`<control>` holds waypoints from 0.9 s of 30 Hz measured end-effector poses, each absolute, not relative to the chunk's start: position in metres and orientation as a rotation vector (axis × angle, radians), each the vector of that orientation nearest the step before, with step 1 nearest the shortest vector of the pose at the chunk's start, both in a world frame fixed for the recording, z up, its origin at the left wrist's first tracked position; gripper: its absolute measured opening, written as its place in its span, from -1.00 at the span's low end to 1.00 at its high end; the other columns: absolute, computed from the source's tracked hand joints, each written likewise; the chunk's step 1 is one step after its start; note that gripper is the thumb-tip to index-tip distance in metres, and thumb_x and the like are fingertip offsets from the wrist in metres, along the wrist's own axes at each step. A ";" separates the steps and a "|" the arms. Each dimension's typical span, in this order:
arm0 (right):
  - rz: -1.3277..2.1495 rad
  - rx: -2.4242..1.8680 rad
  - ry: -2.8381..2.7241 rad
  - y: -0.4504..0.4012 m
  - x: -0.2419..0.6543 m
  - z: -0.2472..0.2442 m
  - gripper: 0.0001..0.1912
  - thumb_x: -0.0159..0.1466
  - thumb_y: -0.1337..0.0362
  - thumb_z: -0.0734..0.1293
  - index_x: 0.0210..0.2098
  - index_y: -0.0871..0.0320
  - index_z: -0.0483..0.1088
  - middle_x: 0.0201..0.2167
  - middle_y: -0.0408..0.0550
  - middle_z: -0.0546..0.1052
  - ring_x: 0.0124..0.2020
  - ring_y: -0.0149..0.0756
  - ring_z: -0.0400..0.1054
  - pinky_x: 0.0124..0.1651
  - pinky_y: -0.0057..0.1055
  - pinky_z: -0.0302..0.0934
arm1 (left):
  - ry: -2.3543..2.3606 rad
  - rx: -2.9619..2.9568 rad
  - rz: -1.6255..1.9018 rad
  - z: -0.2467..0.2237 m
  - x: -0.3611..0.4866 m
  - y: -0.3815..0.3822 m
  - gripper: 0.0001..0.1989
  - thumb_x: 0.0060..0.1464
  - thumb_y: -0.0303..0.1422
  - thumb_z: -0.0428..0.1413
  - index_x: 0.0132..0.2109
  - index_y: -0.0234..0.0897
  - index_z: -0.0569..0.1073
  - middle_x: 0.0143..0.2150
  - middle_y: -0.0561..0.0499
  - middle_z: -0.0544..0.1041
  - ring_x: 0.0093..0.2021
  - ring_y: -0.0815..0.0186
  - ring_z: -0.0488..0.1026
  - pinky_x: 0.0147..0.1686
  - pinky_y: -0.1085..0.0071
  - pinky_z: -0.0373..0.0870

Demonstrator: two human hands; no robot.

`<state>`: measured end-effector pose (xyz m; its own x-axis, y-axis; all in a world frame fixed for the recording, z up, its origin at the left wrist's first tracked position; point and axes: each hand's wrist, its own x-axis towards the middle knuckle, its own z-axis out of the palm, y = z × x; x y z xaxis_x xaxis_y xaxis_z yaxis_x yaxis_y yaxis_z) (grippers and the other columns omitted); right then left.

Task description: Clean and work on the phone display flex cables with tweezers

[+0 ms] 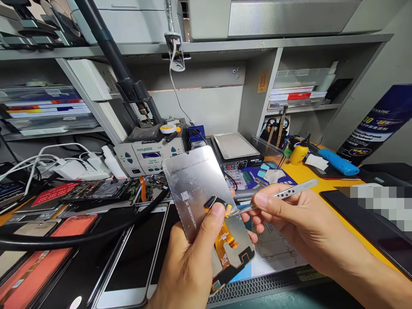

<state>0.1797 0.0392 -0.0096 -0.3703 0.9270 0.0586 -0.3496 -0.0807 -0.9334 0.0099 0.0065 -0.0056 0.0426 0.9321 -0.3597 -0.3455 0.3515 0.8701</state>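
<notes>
A phone screen panel (pixel 189 180) is held up at the centre with its silver metal back showing. My left hand (pixel 193 257) is closed round its lower part, the thumb pressing near a black strip on the back. An orange flex cable (pixel 223 244) runs down the panel below the thumb. My right hand (pixel 289 219) pinches silver tweezers (pixel 289 190), whose tips are at the small gold connector (pixel 228 210) beside my left thumb. Whether the tips grip the connector I cannot tell.
Several phones and frames lie at the left, with a white-edged phone (pixel 135 253) nearest. A black cable (pixel 96 238) crosses them. Behind stand a soldering station (pixel 151 154) and a heating plate (pixel 236 146). A dark phone (pixel 370 223) lies at right.
</notes>
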 end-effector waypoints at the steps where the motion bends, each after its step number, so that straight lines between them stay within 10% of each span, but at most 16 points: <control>1: 1.646 -0.728 -1.181 0.039 0.180 -0.010 -0.82 0.29 0.28 0.39 -0.43 0.22 0.53 -0.52 -0.12 0.54 -0.48 -0.39 0.45 -0.33 -0.47 0.35 | 1.120 0.672 1.101 -0.005 0.010 0.006 -0.47 0.09 -0.04 0.17 0.06 -0.33 0.53 -0.42 -0.09 0.68 -0.31 0.06 0.64 -0.16 0.21 0.52; 27: 1.643 -0.735 -1.101 0.040 0.178 -0.011 -0.84 0.28 0.30 0.41 -0.40 0.25 0.55 -0.51 -0.11 0.57 -0.46 -0.45 0.43 -0.33 -0.55 0.38 | 1.178 0.677 1.211 -0.016 0.015 0.008 -0.48 0.06 0.01 0.16 0.07 -0.20 0.52 -0.26 -0.08 0.66 -0.14 0.00 0.60 -0.15 0.20 0.51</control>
<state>0.1775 0.0404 -0.0112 -0.3297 0.9433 0.0374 -0.3934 -0.1013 -0.9138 0.0147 0.0079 -0.0155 -0.0740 0.9449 -0.3188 -0.3451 0.2757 0.8971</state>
